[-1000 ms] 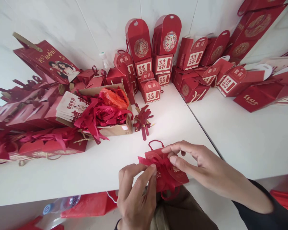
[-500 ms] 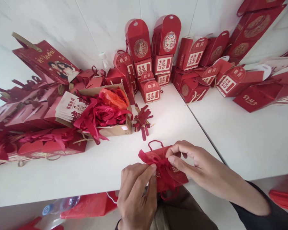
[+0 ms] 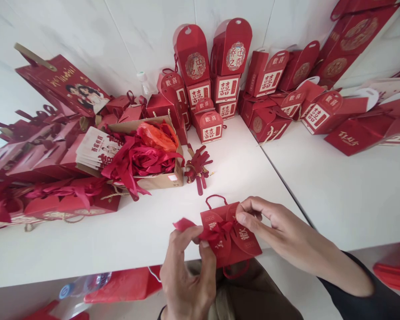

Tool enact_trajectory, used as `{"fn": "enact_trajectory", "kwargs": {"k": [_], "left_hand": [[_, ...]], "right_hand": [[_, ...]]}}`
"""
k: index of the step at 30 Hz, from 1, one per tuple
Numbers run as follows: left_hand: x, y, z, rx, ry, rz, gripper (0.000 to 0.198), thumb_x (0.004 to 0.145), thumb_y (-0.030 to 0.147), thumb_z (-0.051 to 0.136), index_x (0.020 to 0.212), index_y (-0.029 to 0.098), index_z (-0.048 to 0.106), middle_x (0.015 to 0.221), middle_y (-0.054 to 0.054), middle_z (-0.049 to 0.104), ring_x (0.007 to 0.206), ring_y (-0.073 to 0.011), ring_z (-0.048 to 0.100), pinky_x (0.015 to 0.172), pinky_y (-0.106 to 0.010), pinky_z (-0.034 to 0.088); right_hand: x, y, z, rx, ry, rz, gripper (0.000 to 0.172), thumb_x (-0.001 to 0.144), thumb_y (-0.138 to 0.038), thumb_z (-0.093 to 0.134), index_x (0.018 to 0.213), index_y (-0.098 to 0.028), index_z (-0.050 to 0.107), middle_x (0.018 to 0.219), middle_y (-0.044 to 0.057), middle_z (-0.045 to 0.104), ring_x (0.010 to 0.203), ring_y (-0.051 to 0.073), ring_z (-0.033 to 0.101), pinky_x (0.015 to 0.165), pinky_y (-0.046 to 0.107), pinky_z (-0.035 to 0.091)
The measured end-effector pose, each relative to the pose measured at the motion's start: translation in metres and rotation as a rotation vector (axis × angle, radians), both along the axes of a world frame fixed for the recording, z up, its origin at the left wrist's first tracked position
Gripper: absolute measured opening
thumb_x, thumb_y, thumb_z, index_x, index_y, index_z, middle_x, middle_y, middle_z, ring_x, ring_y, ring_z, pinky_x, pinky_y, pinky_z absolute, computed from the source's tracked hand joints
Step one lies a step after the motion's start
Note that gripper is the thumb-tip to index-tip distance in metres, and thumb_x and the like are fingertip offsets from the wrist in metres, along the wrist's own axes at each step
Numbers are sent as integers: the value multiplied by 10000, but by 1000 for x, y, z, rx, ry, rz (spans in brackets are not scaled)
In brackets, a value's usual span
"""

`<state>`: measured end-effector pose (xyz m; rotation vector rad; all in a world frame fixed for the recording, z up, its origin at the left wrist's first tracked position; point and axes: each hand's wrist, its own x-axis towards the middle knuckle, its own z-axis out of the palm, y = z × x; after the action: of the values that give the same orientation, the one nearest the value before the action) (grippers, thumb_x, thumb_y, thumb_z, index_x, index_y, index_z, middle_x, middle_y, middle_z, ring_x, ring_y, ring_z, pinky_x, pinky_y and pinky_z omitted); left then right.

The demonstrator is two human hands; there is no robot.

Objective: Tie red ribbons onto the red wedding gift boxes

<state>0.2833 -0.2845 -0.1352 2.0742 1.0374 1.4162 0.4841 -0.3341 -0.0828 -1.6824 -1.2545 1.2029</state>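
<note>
A red gift box (image 3: 240, 251) with a rope handle lies at the table's front edge, a red ribbon bow (image 3: 222, 227) across its middle. My left hand (image 3: 190, 262) pinches the ribbon's left part between thumb and forefinger, and a ribbon end sticks out above the fingers. At the box's upper right, my right hand (image 3: 270, 226) has thumb and forefinger pressed together on the right side of the bow. The fingertips hide most of the ribbon there. A second rope handle hangs from the box's near side.
Behind the box lies a pile of dark red strips (image 3: 198, 169). A cardboard box (image 3: 163, 181) of red ribbons stands left of it. Finished red boxes (image 3: 83, 206) line the left; stacked boxes (image 3: 226, 89) stand by the wall. A bottle (image 3: 86, 284) is below the table edge.
My left hand has drawn the ribbon end to the left and its fingers now form a pinch, uncovering more of the box front. My right hand has shifted slightly right.
</note>
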Motion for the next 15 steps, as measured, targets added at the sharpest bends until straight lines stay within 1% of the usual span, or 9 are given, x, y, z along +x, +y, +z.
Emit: {"fn": "enact_trajectory", "kwargs": {"k": [2, 4, 6, 9, 11, 13, 15], "left_hand": [[-3, 0, -1, -81, 11, 25, 279, 899, 55, 591, 1125, 210, 645, 897, -13, 654, 783, -120, 642, 711, -238, 573], [-7, -1, -2, -187, 7, 37, 264, 913, 99, 593, 1144, 216, 643, 881, -14, 646, 763, -128, 643, 696, -251, 586], [-9, 0, -2, -253, -17, 47, 277, 906, 128, 612, 1167, 220, 630, 893, -19, 645, 760, -133, 652, 668, -246, 593], [-12, 0, -2, -281, -72, 35, 345, 884, 132, 638, 1210, 230, 584, 916, -22, 652, 780, -134, 679, 677, -235, 603], [-13, 0, -1, -313, -94, 18, 368, 888, 125, 635, 1230, 235, 552, 858, 2, 640, 746, -119, 676, 691, -221, 604], [-14, 0, 0, -337, -91, 12, 355, 901, 124, 626, 1226, 239, 545, 804, 23, 620, 708, -102, 656, 681, -196, 594], [-16, 1, 1, -347, -78, 18, 324, 909, 139, 629, 1210, 237, 564, 788, 26, 611, 689, -97, 638, 651, -176, 578]], "right_hand": [[2, -3, -2, -5, -62, -17, 321, 1037, -550, 510, 944, -272, 641, 862, -25, 657, 736, 173, 600, 669, 288, 469], [4, -6, -5, -15, -109, -37, 308, 1036, -549, 516, 945, -282, 640, 854, -31, 652, 707, 170, 584, 647, 290, 457], [5, -8, -8, -18, -134, -52, 287, 1034, -542, 526, 953, -289, 635, 871, -37, 652, 689, 164, 564, 635, 289, 447], [6, -10, -10, -17, -153, -57, 279, 1035, -546, 529, 966, -294, 627, 899, -46, 655, 692, 158, 551, 649, 289, 439], [7, -10, -11, -11, -168, -61, 287, 1038, -551, 522, 969, -293, 626, 914, -45, 662, 710, 160, 555, 665, 293, 437], [8, -11, -11, -10, -176, -60, 295, 1038, -554, 517, 967, -289, 625, 912, -40, 664, 718, 164, 560, 671, 298, 444], [9, -13, -13, -25, -174, -58, 311, 1035, -568, 504, 969, -288, 624, 898, -30, 663, 710, 173, 566, 644, 301, 458]]}}
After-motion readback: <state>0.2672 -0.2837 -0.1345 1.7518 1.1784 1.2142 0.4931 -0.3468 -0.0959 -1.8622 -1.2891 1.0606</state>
